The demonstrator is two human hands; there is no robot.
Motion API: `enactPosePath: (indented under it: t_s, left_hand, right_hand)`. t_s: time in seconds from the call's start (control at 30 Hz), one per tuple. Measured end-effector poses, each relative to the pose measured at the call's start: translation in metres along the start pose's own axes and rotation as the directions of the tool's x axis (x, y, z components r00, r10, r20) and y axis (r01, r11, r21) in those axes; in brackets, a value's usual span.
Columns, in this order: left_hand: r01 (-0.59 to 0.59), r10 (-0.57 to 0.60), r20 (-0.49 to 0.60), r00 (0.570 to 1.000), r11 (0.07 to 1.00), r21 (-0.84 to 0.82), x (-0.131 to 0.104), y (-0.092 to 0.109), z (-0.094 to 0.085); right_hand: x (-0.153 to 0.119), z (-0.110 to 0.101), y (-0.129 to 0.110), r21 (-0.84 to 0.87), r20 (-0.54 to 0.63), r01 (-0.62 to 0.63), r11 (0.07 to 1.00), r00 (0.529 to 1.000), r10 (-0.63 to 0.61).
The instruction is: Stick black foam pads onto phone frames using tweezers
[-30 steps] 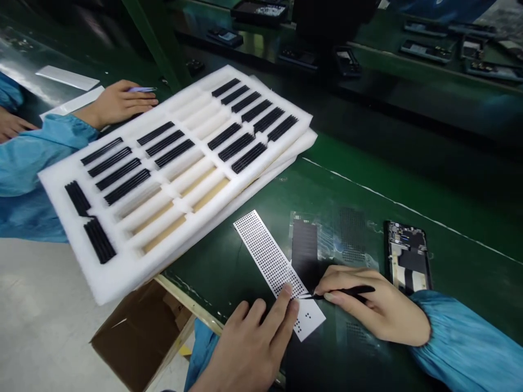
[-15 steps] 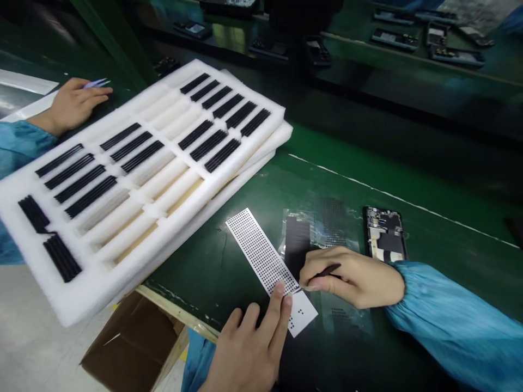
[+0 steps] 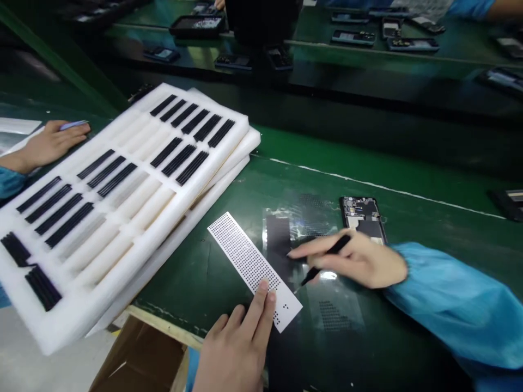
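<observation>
My left hand (image 3: 235,351) lies with its fingers stretched out, fingertips pressing on the lower part of a white sheet with rows of small black dots (image 3: 241,250). Fewer dots show near the sheet's lower end. Right of it, my right hand (image 3: 363,264) holds black tweezers (image 3: 339,244), their tip pointing down and left beside the sheet. Whether the tip carries anything is too small to tell. Under and around the right hand lie a black film strip (image 3: 278,234) and clear films with black dots (image 3: 337,316). Behind the hand is an opened phone (image 3: 358,208), partly hidden.
Stacked white foam trays (image 3: 143,239) with black strips in slots stand at left, overhanging the table edge. Beyond them rests another person's hand (image 3: 57,139) with pale tweezers. Phones (image 3: 353,37) lie on the rear shelf. A cardboard box (image 3: 139,354) sits below the table.
My right hand has drawn the tweezers up and away from the dotted sheet, and its index finger now stretches out. The left hand stays on the sheet. The whole view has shifted somewhat.
</observation>
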State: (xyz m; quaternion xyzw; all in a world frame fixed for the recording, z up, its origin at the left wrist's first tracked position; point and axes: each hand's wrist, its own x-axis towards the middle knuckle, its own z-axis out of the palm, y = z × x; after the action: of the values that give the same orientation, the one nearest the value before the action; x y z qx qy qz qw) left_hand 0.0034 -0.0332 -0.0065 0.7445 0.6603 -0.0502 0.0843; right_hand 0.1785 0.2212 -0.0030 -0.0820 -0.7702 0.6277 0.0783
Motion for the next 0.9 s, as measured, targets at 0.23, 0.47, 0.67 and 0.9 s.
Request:
enactPosePath:
  t_s: [0.23, 0.47, 0.67, 0.9]
  left_hand:
    - [0.127, -0.370, -0.115, 0.922, 0.570, -0.812, 0.041, 0.001, -0.002]
    - [-0.084, 0.062, -0.057, 0.996, 0.685, -0.724, 0.122, 0.026, -0.021]
    - [-0.426, 0.273, -0.406, 0.872, 0.831, -0.358, 0.158, 0.031, -0.018]
    - [-0.387, 0.274, -0.424, 0.863, 0.899, -0.207, 0.152, 0.035, -0.010]
  right_hand:
    - [-0.069, -0.081, 0.042, 0.123, -0.840, -0.002, 0.992, 0.532, 0.106]
    - [-0.057, -0.069, 0.057, 0.070, -0.856, -0.187, 0.980, 0.493, 0.155]
    - [-0.052, -0.065, 0.051, 0.094, -0.814, -0.225, 0.970, 0.544, 0.205]
    - [-0.052, -0.062, 0.052, 0.089, -0.801, -0.219, 0.972, 0.564, 0.200]
